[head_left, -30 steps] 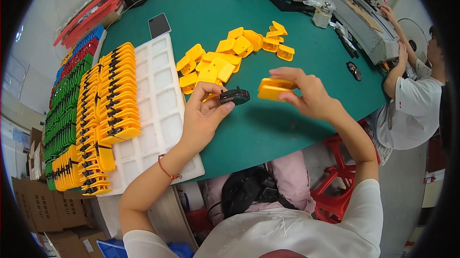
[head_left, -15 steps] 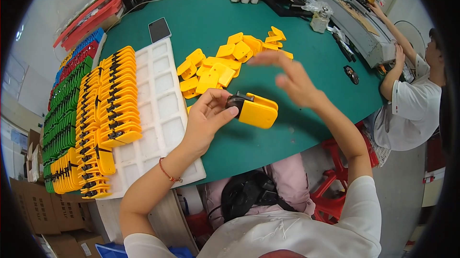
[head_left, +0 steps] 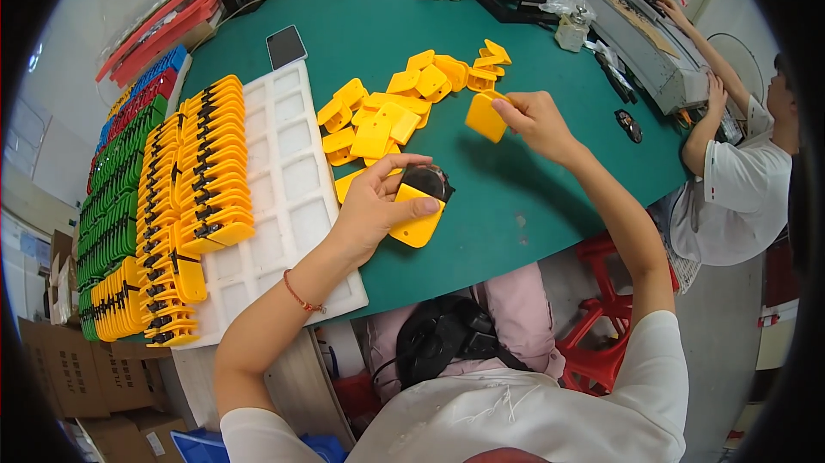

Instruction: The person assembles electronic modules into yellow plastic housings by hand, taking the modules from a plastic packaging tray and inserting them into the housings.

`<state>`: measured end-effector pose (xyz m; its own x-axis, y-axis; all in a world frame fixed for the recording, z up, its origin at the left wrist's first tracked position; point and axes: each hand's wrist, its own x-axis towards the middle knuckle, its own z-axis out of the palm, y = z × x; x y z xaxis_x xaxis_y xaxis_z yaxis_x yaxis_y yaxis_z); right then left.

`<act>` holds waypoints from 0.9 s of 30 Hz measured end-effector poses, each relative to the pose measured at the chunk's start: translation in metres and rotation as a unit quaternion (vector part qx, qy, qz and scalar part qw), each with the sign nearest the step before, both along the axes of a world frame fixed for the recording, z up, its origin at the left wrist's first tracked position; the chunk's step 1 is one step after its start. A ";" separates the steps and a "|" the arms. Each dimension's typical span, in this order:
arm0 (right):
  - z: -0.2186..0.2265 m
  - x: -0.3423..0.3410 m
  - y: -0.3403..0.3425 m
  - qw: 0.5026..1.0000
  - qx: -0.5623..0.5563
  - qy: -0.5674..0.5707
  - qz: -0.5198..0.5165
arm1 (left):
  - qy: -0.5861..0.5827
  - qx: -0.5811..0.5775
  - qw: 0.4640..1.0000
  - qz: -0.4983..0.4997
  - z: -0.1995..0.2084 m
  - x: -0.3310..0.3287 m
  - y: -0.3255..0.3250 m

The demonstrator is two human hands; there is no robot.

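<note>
My left hand (head_left: 368, 212) is closed around a yellow plastic piece with a rounded black part (head_left: 416, 229), the thumb lying across its yellow face. The black part sticks out at the far end of that piece. Farther right, my right hand (head_left: 541, 126) pinches a yellow plastic cover (head_left: 484, 119) by its edge, a little above the table. A loose pile of similar yellow covers (head_left: 375, 134) lies on the green table (head_left: 481, 196) beyond my left hand. The two held pieces are apart.
A white compartment tray (head_left: 311, 235) at the left holds rows of yellow-and-black pieces (head_left: 215, 172). Green, red and blue pieces stand in rows past it. A phone (head_left: 285, 49) lies behind the tray. At the right, a person (head_left: 739, 175) works beside a grey machine (head_left: 640, 42).
My right hand has come to grip a yellow cover at the right of the pile. My left hand has turned its piece so the yellow face points toward me.
</note>
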<state>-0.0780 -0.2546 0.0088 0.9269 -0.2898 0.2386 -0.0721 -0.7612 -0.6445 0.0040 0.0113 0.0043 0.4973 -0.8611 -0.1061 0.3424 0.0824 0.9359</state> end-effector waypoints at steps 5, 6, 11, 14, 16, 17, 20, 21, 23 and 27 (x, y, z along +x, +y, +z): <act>0.012 -0.006 0.048 0.978 0.157 -0.089 0.105 | -0.076 0.038 0.996 -0.014 0.004 -0.007 0.000; 0.011 -0.006 0.051 0.980 0.136 -0.086 0.119 | -0.080 0.040 0.996 -0.012 0.004 -0.008 0.000; 0.011 -0.012 0.066 0.974 0.112 -0.073 0.181 | -0.102 0.031 0.994 0.007 0.004 -0.009 -0.002; 0.009 -0.010 0.068 0.973 0.102 -0.067 0.196 | -0.129 0.025 0.991 -0.001 0.005 -0.006 0.001; 0.012 -0.007 0.072 0.970 0.109 -0.099 0.192 | -0.173 0.025 0.985 -0.011 0.010 -0.003 0.005; 0.019 -0.009 0.073 0.967 0.161 -0.033 0.196 | -0.162 0.025 0.986 -0.017 0.015 0.000 0.007; 0.011 -0.018 0.054 0.941 0.213 -0.049 0.258 | -0.215 0.009 0.977 -0.012 0.030 0.005 0.012; 0.020 -0.027 0.057 0.935 0.211 -0.074 0.274 | -0.264 0.027 0.964 -0.020 0.035 0.009 0.020; 0.027 -0.045 0.053 0.941 0.186 -0.107 0.261 | -0.428 0.082 0.900 0.025 0.067 0.004 0.051; 0.030 -0.076 0.043 0.971 0.090 -0.093 0.199 | -0.688 0.236 0.683 0.059 0.111 0.001 0.124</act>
<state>-0.1540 -0.2111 0.0387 0.9201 0.0303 0.3904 0.3347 -0.5785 -0.7439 0.0051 0.1354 0.1154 0.4693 -0.8374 0.2801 -0.8720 -0.3896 0.2963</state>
